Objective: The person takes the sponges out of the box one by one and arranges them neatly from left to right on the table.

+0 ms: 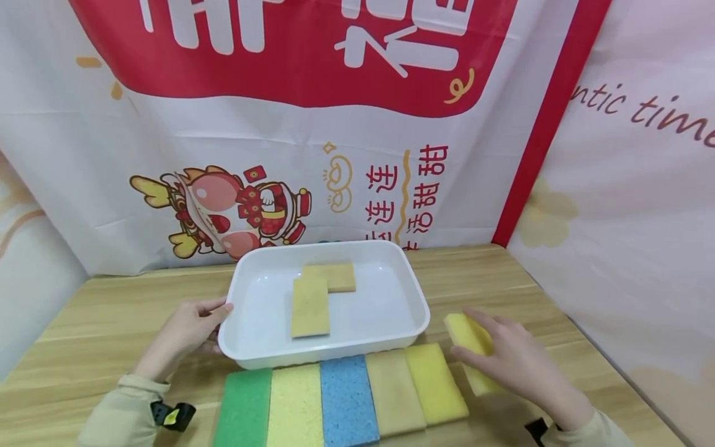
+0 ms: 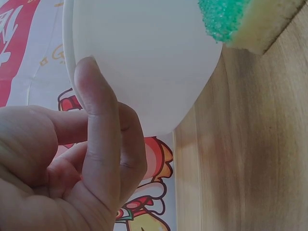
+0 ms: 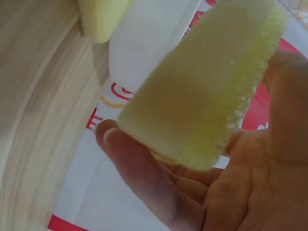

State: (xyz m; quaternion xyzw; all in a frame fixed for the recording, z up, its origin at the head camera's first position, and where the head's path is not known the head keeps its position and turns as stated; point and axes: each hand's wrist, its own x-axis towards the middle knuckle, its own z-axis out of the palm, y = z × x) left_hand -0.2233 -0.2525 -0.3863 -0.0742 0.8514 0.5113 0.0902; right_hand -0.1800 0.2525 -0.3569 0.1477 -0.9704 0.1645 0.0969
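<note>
A white rectangular basin (image 1: 380,310) stands near the back of the table. My left hand (image 1: 187,332) grips its left rim, thumb (image 2: 98,96) on the wall and the other fingers curled at the edge. Inside the basin lie two tan sponges, one upright in view (image 1: 310,310), overlapping the other (image 1: 342,277). To the right of the basin, my right hand (image 1: 522,357) holds a yellow sponge (image 1: 469,338) between thumb and fingers. The right wrist view shows this yellow sponge (image 3: 183,91) tilted, with a paler layer and a coarser yellow layer.
In front of the basin, sponges lie side by side: green (image 1: 244,406), pale yellow (image 1: 295,403), blue (image 1: 348,400), tan (image 1: 393,391) and yellow (image 1: 436,382). A printed cloth (image 1: 313,124) hangs behind the wooden table (image 1: 463,273).
</note>
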